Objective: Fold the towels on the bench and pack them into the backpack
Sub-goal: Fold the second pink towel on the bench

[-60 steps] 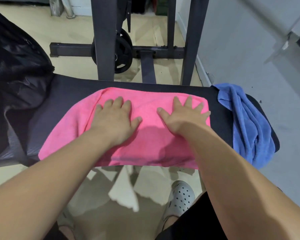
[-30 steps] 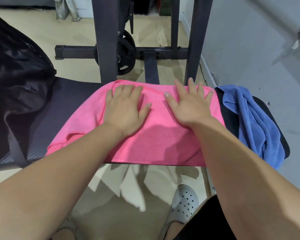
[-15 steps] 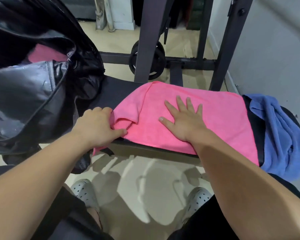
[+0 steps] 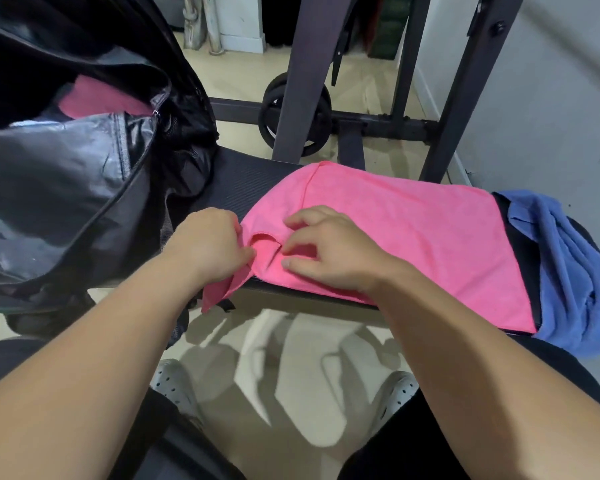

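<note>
Pink towel (image 4: 399, 230) pinched by left hand (image 4: 207, 245)

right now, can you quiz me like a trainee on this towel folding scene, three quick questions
1. True or false: the crumpled blue terry towel drapes over one end of the black padded bench.
2. The left hand grips the flat pink cloth towel at which end: A) nearest the shiny black backpack, B) nearest the blue towel?
3. Fill in: the cloth showing inside the open backpack is ____.
Key: 1 true; 2 A; 3 pink.
</note>
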Available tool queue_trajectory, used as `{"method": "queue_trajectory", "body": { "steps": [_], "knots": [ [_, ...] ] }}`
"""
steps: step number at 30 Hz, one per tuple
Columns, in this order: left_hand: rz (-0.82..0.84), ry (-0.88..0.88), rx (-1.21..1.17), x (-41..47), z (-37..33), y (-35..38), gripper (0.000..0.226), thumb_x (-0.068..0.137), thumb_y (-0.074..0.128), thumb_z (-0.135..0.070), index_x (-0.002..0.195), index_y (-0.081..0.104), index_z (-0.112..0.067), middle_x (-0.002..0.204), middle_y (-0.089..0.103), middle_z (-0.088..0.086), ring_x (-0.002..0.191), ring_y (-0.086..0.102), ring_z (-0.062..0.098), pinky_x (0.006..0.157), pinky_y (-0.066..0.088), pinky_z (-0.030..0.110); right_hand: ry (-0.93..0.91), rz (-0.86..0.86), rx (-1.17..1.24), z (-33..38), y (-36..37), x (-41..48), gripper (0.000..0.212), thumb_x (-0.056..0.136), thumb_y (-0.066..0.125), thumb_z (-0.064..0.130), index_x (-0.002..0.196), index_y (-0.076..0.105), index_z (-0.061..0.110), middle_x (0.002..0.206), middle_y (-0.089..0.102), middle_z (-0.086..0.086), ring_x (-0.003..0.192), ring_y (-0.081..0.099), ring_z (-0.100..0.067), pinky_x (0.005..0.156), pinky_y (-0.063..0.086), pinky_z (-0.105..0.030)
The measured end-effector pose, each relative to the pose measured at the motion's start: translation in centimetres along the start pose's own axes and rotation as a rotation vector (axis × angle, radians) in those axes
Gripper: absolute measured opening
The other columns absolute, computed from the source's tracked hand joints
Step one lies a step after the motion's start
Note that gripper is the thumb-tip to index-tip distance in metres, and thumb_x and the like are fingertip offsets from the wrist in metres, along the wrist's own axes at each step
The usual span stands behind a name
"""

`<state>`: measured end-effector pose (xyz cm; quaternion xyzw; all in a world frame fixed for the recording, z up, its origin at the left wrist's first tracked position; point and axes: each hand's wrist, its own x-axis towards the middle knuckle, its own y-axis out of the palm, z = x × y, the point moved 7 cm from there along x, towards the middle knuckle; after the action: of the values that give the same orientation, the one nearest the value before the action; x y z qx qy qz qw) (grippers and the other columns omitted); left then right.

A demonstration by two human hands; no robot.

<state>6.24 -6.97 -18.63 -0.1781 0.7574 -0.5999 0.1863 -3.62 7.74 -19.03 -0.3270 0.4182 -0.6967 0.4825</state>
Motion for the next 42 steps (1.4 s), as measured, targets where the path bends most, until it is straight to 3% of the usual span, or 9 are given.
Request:
{"method": "queue_trajectory", "body": {
  "steps": [10,14,18,22,27,30,33,39,42],
  "knots": [
    [-0.186,0.024,-0.212,0.3,0.8,-0.9,0.007,0.091,0.053,-0.021,0.094,0.058,-0.017,0.084,0.066,0.005,0.085,0.060,0.032,0.072,0.049,0.043,0.056,-0.205,-0.062,-0.6,-2.4,1.2,0.040,0.088,0.068,0.034,0.126,0.070,0.022,0.133,0.065,0.001,0.118,0.061,-0.021,0.097,0.051,-0.038],
    [-0.104,-0.014,-0.269,-0.3,1.0,-0.8,0.051,0.081,0.065,-0.030,0.128,0.048,-0.023,0.084,0.069,0.000,0.087,0.063,0.026,0.079,0.053,0.043,0.125,-0.315,0.065,-1.5,-3.8,1.8,0.047,0.088,0.069,0.028,0.134,0.061,0.020,0.146,0.051,0.003,0.093,0.063,-0.011,0.094,0.053,-0.036],
    [-0.089,-0.024,-0.185,-0.8,0.8,-0.6,0.014,0.078,0.064,-0.025,0.088,0.061,-0.015,0.075,0.063,0.001,0.080,0.060,0.028,0.068,0.050,0.039,0.137,-0.347,0.147,-2.0,-4.8,2.4,0.048,0.090,0.067,0.027,0.137,0.058,0.022,0.150,0.045,0.007,0.087,0.062,-0.006,0.093,0.052,-0.032],
    [-0.095,-0.112,-0.345,-1.6,1.0,-1.1,0.027,0.078,0.070,-0.022,0.066,0.051,-0.008,0.063,0.054,0.005,0.064,0.051,0.026,0.058,0.040,0.038,0.181,-0.412,0.222,-3.1,-6.0,2.7,0.039,0.093,0.067,0.024,0.131,0.063,0.016,0.141,0.051,0.002,0.099,0.062,-0.012,0.097,0.052,-0.036],
    [-0.212,-0.247,-0.648,-2.7,2.4,-3.0,0.016,0.071,0.078,-0.013,0.075,0.064,-0.020,0.074,0.065,-0.001,0.066,0.055,0.019,0.058,0.043,0.031,0.223,-0.305,0.292,-3.1,-5.5,4.2,0.025,0.096,0.064,0.021,0.119,0.068,0.012,0.118,0.056,0.003,0.102,0.064,-0.022,0.095,0.049,-0.034],
    [-0.274,-0.259,-0.662,-3.1,3.2,-4.9,0.020,0.071,0.077,-0.009,0.079,0.066,-0.024,0.078,0.068,-0.002,0.068,0.058,0.018,0.057,0.043,0.029,0.165,-0.218,0.110,-2.1,-5.7,6.3,0.021,0.094,0.063,0.026,0.105,0.064,0.008,0.115,0.057,-0.004,0.107,0.056,-0.021,0.094,0.045,-0.035],
    [-0.304,-0.255,-0.634,-3.6,3.8,-6.5,0.022,0.071,0.080,-0.012,0.082,0.067,-0.025,0.080,0.069,-0.003,0.070,0.060,0.020,0.056,0.044,0.031,0.089,0.056,-0.117,-0.5,-4.8,9.3,0.020,0.090,0.064,0.029,0.092,0.050,0.014,0.117,0.051,-0.009,0.110,0.052,-0.027,0.095,0.046,-0.040],
    [-0.297,-0.268,-0.688,-3.9,4.8,-8.0,0.028,0.071,0.079,-0.007,0.086,0.068,-0.028,0.077,0.073,-0.004,0.076,0.069,0.026,0.069,0.059,0.049,0.014,0.072,-0.167,1.3,-7.4,14.4,0.012,0.089,0.053,0.013,0.100,0.053,0.007,0.124,0.051,-0.009,0.115,0.050,-0.026,0.101,0.044,-0.041],
    [-0.288,-0.267,-0.671,-3.5,4.7,-7.9,0.028,0.071,0.076,-0.006,0.086,0.067,-0.028,0.075,0.073,-0.004,0.072,0.068,0.025,0.066,0.059,0.050,0.034,0.055,-0.129,1.8,-8.5,15.8,0.036,0.091,0.051,0.009,0.127,0.053,0.005,0.146,0.043,-0.006,0.132,0.044,-0.023,0.108,0.034,-0.025]
  ]
}}
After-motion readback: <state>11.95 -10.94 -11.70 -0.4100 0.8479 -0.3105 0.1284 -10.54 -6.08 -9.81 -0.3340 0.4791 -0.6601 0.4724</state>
